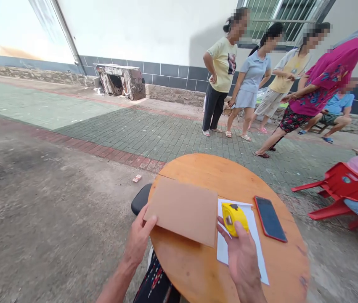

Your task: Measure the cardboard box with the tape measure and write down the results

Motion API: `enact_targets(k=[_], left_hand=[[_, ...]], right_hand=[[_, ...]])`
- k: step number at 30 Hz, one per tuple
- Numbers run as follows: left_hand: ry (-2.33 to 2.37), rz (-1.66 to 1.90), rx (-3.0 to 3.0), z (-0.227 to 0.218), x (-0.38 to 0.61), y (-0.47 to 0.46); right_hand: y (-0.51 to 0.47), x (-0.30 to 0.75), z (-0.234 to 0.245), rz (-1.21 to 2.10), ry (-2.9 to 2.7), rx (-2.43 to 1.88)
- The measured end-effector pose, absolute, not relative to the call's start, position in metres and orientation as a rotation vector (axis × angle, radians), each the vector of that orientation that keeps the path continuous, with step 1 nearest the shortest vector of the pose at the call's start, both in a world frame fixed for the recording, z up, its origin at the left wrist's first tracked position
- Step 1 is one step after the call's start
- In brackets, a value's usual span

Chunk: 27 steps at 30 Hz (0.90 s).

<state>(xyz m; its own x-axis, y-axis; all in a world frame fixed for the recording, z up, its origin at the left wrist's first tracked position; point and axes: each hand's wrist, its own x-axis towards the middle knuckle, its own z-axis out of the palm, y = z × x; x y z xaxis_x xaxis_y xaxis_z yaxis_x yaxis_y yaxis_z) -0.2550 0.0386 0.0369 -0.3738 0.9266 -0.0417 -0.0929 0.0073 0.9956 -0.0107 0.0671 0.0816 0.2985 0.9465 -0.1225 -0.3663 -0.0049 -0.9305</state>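
My left hand (140, 232) grips the left corner of a flat brown cardboard sheet (183, 208), thumb on top and fingers beneath. The sheet is tilted slightly above the round wooden table (191, 273). In my right hand (241, 252) is a yellow tape measure (234, 219), its metal end tab facing the cardboard's right edge. No length of tape is visibly drawn out. White paper (257, 248) lies on the table under my right hand. To the right rests a dark-screened phone (271, 219) with a red edge.
Several people stand on the paving beyond the table, one in a pink top (336, 80). At right someone sits on a red plastic chair (352, 185). A black stool seat (141, 199) juts from the table's left side. A small box (137, 178) lies on the ground.
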Motion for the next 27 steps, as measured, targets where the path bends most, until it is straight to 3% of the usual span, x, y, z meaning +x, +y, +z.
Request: enact_targets(k=[9, 21, 27], left_hand=[[1.748, 1.444, 1.111, -0.027, -0.238, 0.002], [1.783, 1.404, 1.099, -0.032, -0.225, 0.013], [1.781, 1.428, 1.063, -0.014, -0.225, 0.019]], right_hand=[[0.055, 0.000, 0.057, 1.134, -0.484, -1.025], [0.052, 0.005, 0.047, 1.161, -0.483, -0.992], [0.043, 0.003, 0.051, 1.191, -0.497, -0.959]])
